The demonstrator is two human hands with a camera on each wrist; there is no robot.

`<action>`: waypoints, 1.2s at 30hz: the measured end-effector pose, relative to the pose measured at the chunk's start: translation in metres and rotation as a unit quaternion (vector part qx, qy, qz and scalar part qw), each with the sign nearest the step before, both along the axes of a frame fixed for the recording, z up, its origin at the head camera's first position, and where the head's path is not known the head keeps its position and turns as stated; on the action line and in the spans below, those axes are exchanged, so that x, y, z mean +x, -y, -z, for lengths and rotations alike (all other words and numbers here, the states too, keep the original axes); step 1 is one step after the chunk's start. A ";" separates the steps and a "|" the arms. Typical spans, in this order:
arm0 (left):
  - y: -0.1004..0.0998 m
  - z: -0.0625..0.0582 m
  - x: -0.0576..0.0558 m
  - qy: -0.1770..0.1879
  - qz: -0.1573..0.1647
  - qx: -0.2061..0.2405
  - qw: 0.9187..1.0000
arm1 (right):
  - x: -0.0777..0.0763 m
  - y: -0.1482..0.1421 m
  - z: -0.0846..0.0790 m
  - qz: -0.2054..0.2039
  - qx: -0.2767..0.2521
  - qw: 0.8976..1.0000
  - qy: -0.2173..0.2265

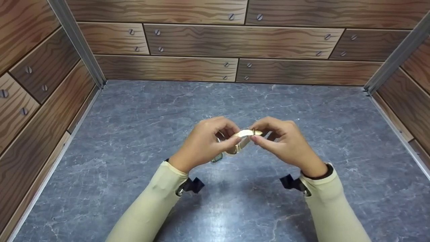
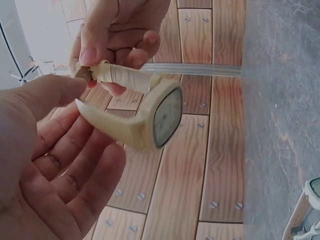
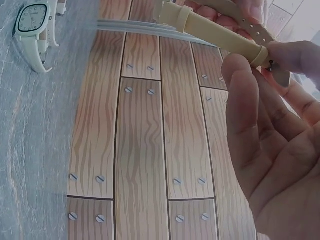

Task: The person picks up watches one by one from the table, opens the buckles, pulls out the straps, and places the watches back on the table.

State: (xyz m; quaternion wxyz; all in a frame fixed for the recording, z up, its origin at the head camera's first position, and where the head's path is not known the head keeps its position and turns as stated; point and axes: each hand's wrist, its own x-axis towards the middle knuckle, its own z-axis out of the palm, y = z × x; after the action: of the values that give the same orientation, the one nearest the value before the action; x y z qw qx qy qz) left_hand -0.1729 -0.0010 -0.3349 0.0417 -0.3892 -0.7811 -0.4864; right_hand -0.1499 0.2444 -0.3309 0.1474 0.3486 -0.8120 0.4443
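A cream wristwatch (image 1: 245, 133) is held in the air between both hands. Its square dial (image 2: 168, 117) faces sideways in the left wrist view. My left hand (image 1: 210, 143) pinches one strap (image 3: 239, 14), which has a row of small holes, between thumb and fingers. At the buckle (image 3: 270, 65), the thumb and fingers of my right hand (image 1: 285, 143) pinch the strap ends, which meet there. Fingers partly hide how far the strap passes through the buckle.
A second pale watch (image 3: 34, 20) lies on the grey marbled tabletop (image 1: 161, 107), beneath the hands and mostly hidden in the head view. Wood-patterned panels (image 1: 188, 69) enclose the back and sides, with metal posts (image 1: 80, 43) at the corners.
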 end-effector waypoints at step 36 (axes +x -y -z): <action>-0.004 0.014 -0.012 0.084 -0.052 -0.020 0.995 | -0.003 -0.007 0.002 0.065 0.088 0.981 0.158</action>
State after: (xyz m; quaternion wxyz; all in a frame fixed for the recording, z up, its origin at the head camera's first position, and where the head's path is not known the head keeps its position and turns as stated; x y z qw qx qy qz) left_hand -0.1847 0.0034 -0.3485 -0.0067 -0.3065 -0.8106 -0.4989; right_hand -0.1527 0.2514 -0.3330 0.0143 0.2322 -0.8819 0.4101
